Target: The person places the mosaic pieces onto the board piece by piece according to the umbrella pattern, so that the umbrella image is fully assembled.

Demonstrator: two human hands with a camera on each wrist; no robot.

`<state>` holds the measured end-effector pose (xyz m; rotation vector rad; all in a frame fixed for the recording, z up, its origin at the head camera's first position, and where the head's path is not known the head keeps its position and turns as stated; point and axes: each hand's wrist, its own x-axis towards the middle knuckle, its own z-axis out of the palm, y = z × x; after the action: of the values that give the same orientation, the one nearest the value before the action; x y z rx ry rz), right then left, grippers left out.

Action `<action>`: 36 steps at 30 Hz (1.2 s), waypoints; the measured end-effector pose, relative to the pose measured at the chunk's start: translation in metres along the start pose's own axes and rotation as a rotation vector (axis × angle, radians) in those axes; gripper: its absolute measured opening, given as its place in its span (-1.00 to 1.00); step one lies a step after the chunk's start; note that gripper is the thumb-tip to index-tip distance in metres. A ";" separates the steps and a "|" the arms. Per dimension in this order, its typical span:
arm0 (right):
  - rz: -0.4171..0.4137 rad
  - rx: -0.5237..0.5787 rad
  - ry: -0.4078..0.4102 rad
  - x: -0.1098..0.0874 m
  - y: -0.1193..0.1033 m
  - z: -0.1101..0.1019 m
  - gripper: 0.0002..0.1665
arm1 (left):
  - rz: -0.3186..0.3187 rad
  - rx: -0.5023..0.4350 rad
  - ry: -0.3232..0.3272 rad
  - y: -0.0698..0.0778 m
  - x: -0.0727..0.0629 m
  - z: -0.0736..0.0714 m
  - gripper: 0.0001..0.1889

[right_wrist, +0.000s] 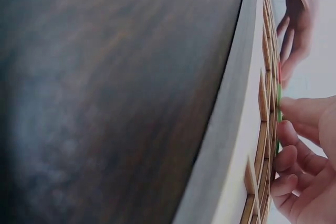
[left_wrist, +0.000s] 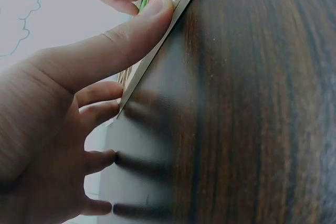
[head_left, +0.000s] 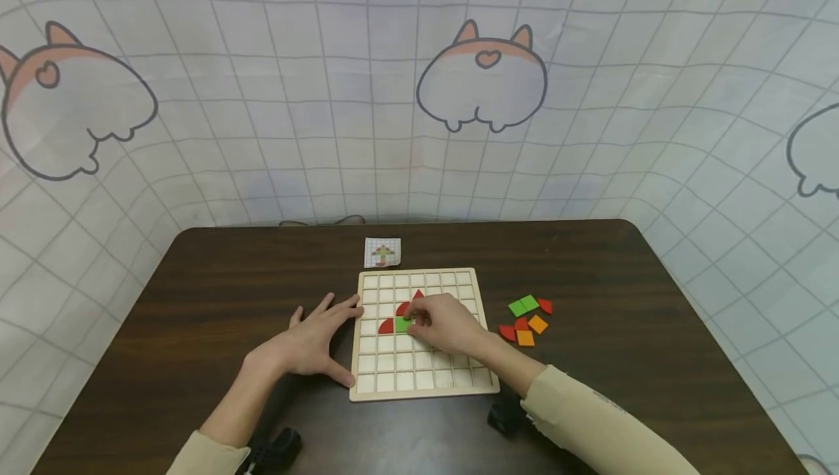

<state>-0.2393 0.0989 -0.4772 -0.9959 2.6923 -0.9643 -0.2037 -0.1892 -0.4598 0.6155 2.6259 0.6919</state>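
A square wooden grid board lies on the table. My left hand is spread at its left side, with the thumb at the near-left corner and fingertips at the left edge. In the left wrist view the thumb rests against the board's rim. My right hand reaches over the middle of the board, its thumb and fingertips pinching a green tile low over the cells. Beside those fingertips a green square sits in a cell, with a red quarter-circle tile to its left. Another red quarter-circle and a red triangle lie farther up, partly hidden.
Right of the board lie loose tiles: green squares, orange squares and several red pieces. A small printed pattern card lies behind the board. A patterned cloth wall stands behind the dark wooden table.
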 end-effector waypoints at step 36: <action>0.299 0.107 0.107 -0.107 0.101 -0.101 -0.79 | 0.032 -0.004 0.028 -0.007 -0.002 0.005 0.19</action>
<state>-0.2429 0.2772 -0.4693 -0.5160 2.7332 -1.1104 -0.2020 -0.1938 -0.4666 0.6531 2.6446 0.7209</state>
